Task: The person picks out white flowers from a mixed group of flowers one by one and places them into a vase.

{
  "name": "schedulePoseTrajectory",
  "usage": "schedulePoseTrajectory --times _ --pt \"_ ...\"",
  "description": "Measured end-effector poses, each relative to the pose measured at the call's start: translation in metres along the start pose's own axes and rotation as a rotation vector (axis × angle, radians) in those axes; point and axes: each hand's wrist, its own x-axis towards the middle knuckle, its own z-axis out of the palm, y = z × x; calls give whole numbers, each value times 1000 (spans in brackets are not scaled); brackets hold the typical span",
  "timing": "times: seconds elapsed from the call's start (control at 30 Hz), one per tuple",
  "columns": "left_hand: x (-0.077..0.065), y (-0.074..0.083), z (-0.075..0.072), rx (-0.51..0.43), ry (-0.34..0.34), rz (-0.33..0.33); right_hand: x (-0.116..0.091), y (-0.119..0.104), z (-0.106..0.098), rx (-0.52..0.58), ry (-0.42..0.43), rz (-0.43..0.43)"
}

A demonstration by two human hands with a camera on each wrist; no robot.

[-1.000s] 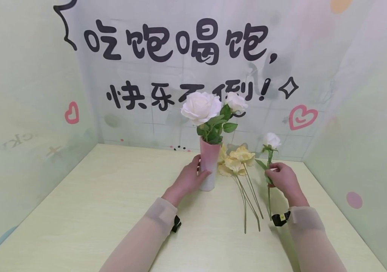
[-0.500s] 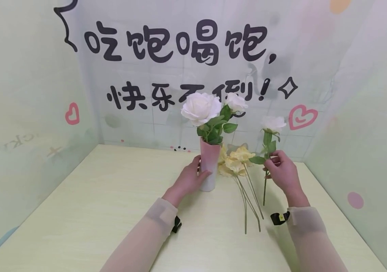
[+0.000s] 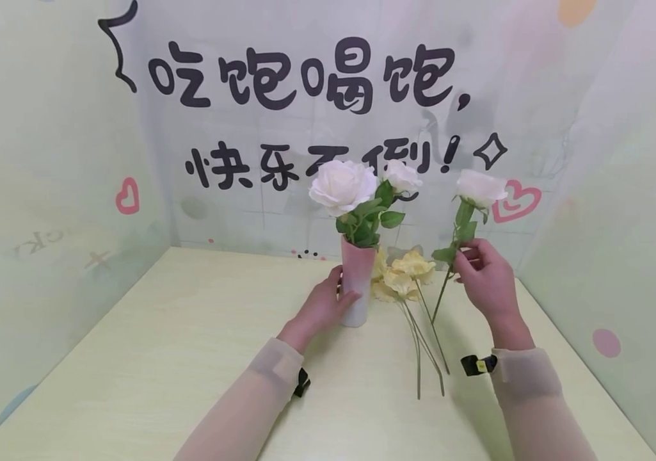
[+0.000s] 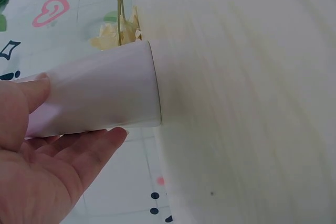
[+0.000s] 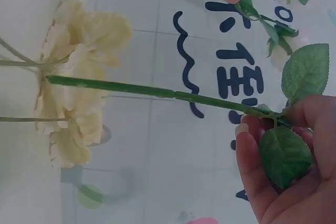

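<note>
A pink-to-white vase (image 3: 355, 282) stands upright on the table with two white roses (image 3: 342, 187) and their green leaves in it. My left hand (image 3: 320, 306) holds it from the left, thumb on the near side; in the left wrist view the fingers (image 4: 97, 153) lie along the opposite side. Raised above the table, a third white rose (image 3: 480, 187) tilts to the right. My right hand (image 3: 489, 278) pinches its stem (image 5: 131, 88) close to the leaves, the stem's lower end free in the air.
Several yellow flowers (image 3: 405, 275) lie just right of the vase, their thin stems (image 3: 428, 352) pointing towards the front of the table (image 3: 201, 358). Printed fabric walls (image 3: 281, 211) enclose the back and both sides.
My right hand has lifted the single rose off the table and tilted it, its bloom rising and shifting right. The left hand and vase have stayed in place.
</note>
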Motion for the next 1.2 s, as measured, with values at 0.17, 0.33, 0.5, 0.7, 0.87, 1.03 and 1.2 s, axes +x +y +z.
schedulePoseTrajectory --times 0.17,0.33,0.5,0.7,0.87,1.03,1.2 --pt "0 1 1 -2 5 2 15 -29 -9 54 43 -39" --pt "1 -1 1 1 0 -1 26 -61 -15 174 112 -84" --pt "2 -3 3 6 4 1 28 -87 -15 281 204 -155" --pt "3 -5 3 0 9 13 33 -105 -3 395 247 -229" --pt "2 -7 3 2 11 35 36 -109 13 349 202 -240" --pt "2 -6 1 4 10 36 41 -114 30 198 140 -230" --pt "0 -3 0 -3 12 45 44 -117 41 63 69 -215"
